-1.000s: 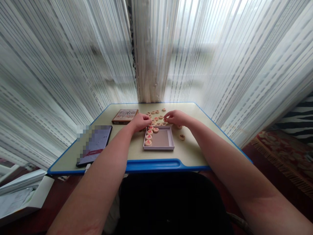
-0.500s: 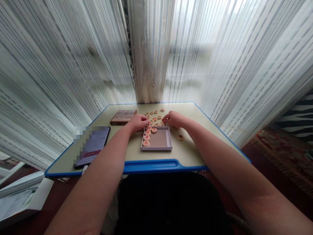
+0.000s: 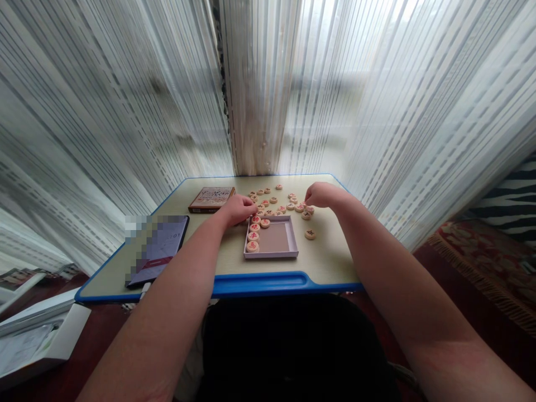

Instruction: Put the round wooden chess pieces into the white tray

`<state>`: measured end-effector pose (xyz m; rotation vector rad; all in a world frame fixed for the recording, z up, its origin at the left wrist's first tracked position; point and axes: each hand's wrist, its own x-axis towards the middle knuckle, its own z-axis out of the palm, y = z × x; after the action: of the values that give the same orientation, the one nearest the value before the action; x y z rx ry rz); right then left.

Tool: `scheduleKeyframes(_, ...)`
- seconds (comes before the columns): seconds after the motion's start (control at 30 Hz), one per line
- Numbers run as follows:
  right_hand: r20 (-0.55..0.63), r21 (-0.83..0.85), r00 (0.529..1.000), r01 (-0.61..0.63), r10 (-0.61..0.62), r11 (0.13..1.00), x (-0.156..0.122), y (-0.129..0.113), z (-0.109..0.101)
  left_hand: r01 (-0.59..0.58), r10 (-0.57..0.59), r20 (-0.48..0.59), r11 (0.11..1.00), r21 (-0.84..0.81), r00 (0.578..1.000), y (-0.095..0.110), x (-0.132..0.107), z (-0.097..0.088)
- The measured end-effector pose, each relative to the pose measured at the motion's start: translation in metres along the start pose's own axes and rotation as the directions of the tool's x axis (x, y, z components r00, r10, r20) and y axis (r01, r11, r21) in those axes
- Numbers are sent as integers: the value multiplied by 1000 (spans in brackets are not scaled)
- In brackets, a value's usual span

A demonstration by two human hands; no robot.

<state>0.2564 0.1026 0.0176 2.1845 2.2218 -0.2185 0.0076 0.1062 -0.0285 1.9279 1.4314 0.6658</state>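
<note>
Xiangqi pieces (image 3: 273, 200), five in tray (image 3: 272, 254)

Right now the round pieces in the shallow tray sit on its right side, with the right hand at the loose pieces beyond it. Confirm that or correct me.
Wrong side: the head view shows the round xiangqi pieces in the shallow tray on its left side, not its right. The right hand is at the loose pieces beyond it, as you said.

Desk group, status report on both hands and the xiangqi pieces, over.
Left hand at far corner of cardboard tray, by loose xiangqi pieces. Right hand over pieces, grip unclear. Five pieces in tray. Brown printed box beyond left hand.
</note>
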Motion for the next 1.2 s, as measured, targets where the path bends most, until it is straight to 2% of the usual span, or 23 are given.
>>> scheduleKeyframes(0.13,19,-43,997,-73,74,996,-3,-3,-4,-11,11,-1,1000,5,1000,2,-1,0)
scheduleKeyframes(0.4,18,-27,998,-54,54,998,12,2,9,-25,25,-3,1000,-16,1000,0,0,0)
scheduleKeyframes(0.53,48,-15,998,-40,41,999,13,0,12,-44,44,-13,999,-18,999,-2,1,0)
scheduleKeyframes(0.67,31,-11,999,-28,28,1000,12,-3,12,-21,21,-5,1000,-18,1000,-2,1,0)
scheduleKeyframes(0.93,23,110,1000,3,-6,994,14,-4,15,-16,16,-12,1000,-14,1000,2,-3,0)
scheduleKeyframes(1.1,-9,211,1000,2,0,978,21,-3,25,-12,12,-9,1000,-5,1000,0,-1,0)
scheduleKeyframes(1.2,-126,234,992,43,-14,971,28,-1,35,-22,22,-12,1000,-4,1000,-2,0,1)
